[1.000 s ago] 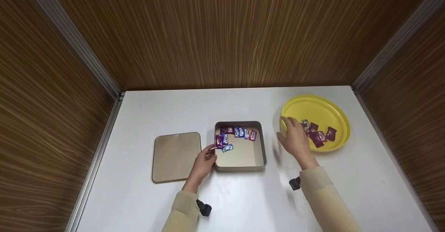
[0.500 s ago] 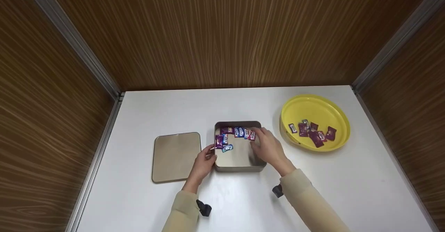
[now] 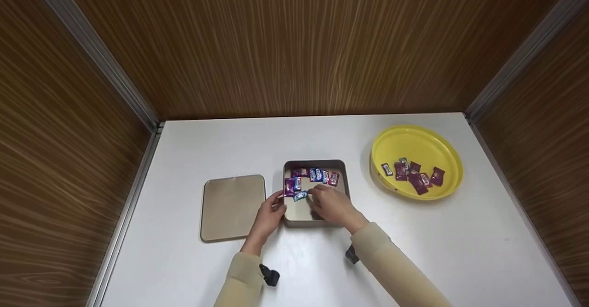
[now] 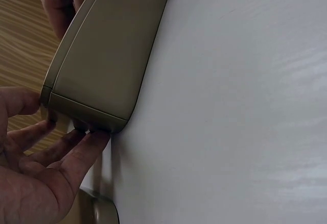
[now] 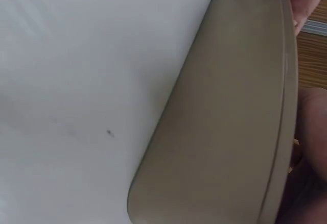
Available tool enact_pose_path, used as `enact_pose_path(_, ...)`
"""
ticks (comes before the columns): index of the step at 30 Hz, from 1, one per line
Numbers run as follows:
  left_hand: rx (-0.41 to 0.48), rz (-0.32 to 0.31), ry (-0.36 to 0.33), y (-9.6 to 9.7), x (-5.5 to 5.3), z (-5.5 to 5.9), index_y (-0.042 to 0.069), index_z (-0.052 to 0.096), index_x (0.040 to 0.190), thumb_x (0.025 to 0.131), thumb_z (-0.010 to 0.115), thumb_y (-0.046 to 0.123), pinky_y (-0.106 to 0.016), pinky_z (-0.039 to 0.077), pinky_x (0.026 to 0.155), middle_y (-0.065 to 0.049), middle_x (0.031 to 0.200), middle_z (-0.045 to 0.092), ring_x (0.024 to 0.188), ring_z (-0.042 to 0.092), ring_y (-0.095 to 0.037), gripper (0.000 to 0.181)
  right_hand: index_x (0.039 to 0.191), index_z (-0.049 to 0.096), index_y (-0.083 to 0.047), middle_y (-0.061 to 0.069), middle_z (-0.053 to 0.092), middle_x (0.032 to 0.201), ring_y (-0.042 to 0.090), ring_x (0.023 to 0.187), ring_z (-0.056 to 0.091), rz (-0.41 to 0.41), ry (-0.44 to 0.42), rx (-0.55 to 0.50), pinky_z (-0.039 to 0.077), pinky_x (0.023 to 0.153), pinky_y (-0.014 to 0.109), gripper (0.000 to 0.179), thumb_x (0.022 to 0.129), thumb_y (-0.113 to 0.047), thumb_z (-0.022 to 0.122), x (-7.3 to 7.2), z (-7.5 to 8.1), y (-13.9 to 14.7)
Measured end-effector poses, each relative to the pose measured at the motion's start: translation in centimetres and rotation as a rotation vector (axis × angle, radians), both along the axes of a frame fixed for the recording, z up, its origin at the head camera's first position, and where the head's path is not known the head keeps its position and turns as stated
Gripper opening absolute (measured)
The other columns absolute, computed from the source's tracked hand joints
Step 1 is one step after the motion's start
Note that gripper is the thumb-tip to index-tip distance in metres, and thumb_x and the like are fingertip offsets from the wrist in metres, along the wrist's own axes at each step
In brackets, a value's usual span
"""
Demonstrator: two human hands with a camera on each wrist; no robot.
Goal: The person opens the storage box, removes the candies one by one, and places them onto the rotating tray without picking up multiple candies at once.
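A shallow square metal tin (image 3: 317, 223) holds several wrapped candies, purple, blue and red, along its back and left sides. On the tin's left wall rest the fingertips of my left hand (image 3: 268, 216); the left wrist view has these fingers (image 4: 76, 157) spread against the rounded corner. My right hand (image 3: 333, 205) is inside the tin with bent fingers, its fingertips right at the end of a light-blue candy (image 3: 300, 196). Whether it pinches that candy I cannot tell, since the thumb is hidden. In the right wrist view the tin's side (image 5: 219, 112) covers most of that hand.
A flat metal lid (image 3: 232, 209) lies left of the tin on the white table (image 3: 303, 270). At the right stands a round yellow tray (image 3: 409, 136) with several purple, red and small light-coloured candies. Wood-grain panels (image 3: 294, 44) enclose the back and sides.
My right hand has moved left from the yellow tray, past the tin's right side, to the light-blue candy inside the tin. My left hand has stayed at the tin's left wall.
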State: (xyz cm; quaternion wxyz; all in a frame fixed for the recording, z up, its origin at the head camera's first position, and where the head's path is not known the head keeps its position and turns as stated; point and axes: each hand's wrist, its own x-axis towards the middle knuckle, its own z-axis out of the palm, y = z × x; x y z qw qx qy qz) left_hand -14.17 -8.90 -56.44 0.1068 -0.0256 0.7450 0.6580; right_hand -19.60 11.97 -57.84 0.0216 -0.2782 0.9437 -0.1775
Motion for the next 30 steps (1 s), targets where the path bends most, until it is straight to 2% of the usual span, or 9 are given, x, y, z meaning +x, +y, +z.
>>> enact_pose_path(4,0.01,-0.002,0.009,-0.1,0.2,0.7,-0.014,0.037,0.142,0.097,0.05,-0.003,-0.043,0.048,0.098,-0.037,0.13,0.047,0.122,0.05,-0.046,0.047,0.127,0.063,-0.005,0.009,0.064,0.122,0.026,0.103,0.064,0.044,-0.038,0.02,0.052,0.088,0.039,0.039,0.09,-0.014,0.07,-0.1,-0.2,-0.6)
enact_pose_path(7,0.019,-0.006,0.02,-0.1,0.2,0.6,-0.014,0.037,0.141,0.097,0.05,-0.003,-0.042,0.048,0.097,-0.037,0.129,0.047,0.122,0.05,-0.046,0.047,0.133,0.06,-0.008,0.009,0.06,0.132,0.028,0.115,0.06,0.073,-0.082,0.007,0.049,0.096,0.041,0.044,0.091,-0.015,0.069,-0.3,-0.3,-1.0)
enact_pose_path(12,0.033,-0.022,0.022,-0.2,0.0,0.3,-0.015,0.036,0.142,0.098,0.049,-0.002,-0.042,0.048,0.097,-0.037,0.131,0.047,0.124,0.048,-0.048,0.048,0.135,0.06,-0.01,0.007,0.057,0.137,0.028,0.121,0.056,0.102,-0.13,0.003,0.045,0.1,0.042,0.042,0.094,-0.015,0.066,-0.5,-0.4,-1.4)
enact_pose_path(14,0.037,-0.025,0.023,-0.2,-0.1,-0.1,-0.015,0.036,0.142,0.098,0.049,-0.002,-0.042,0.048,0.097,-0.037,0.131,0.047,0.124,0.048,-0.048,0.048,0.133,0.062,-0.009,0.007,0.058,0.136,0.028,0.12,0.057,0.106,-0.127,0.014,0.046,0.099,0.043,0.04,0.094,-0.015,0.066,-0.5,-0.4,-1.5)
enact_pose_path(16,0.041,-0.025,0.023,-0.2,-0.5,-1.0,-0.015,0.036,0.142,0.097,0.049,-0.004,-0.043,0.048,0.096,-0.037,0.131,0.047,0.124,0.048,-0.049,0.048,0.128,0.065,-0.007,0.007,0.061,0.131,0.028,0.115,0.059,0.112,-0.113,0.009,0.048,0.097,0.043,0.035,0.093,-0.013,0.066,-0.5,-0.4,-1.5)
enact_pose_path(21,0.032,-0.007,0.023,-0.2,-1.2,-3.3,-0.012,0.037,0.143,0.098,0.049,-0.003,-0.043,0.048,0.096,-0.035,0.131,0.049,0.123,0.05,-0.046,0.048,0.105,0.075,-0.005,0.007,0.068,0.107,0.026,0.095,0.063,0.135,-0.002,-0.01,0.053,0.085,0.039,0.016,0.091,-0.007,0.068,-0.6,-0.9,-1.1)
enact_pose_path(25,0.023,0.009,0.009,-0.2,-1.4,-3.8,-0.009,0.038,0.144,0.098,0.05,-0.001,-0.04,0.049,0.096,-0.031,0.131,0.05,0.122,0.052,-0.042,0.048,0.093,0.078,-0.007,0.007,0.069,0.095,0.025,0.085,0.063,0.117,0.066,-0.019,0.053,0.079,0.039,0.011,0.088,-0.003,0.07,-0.7,-1.1,-0.8)
enact_pose_path(30,0.027,0.019,-0.012,-0.1,-1.4,-3.9,-0.006,0.039,0.145,0.098,0.05,0.0,-0.04,0.048,0.098,-0.029,0.133,0.05,0.124,0.052,-0.039,0.048,0.092,0.079,-0.007,0.008,0.069,0.094,0.027,0.085,0.065,0.073,0.054,-0.018,0.054,0.079,0.039,0.013,0.085,0.0,0.071,-0.6,-1.2,-0.6)
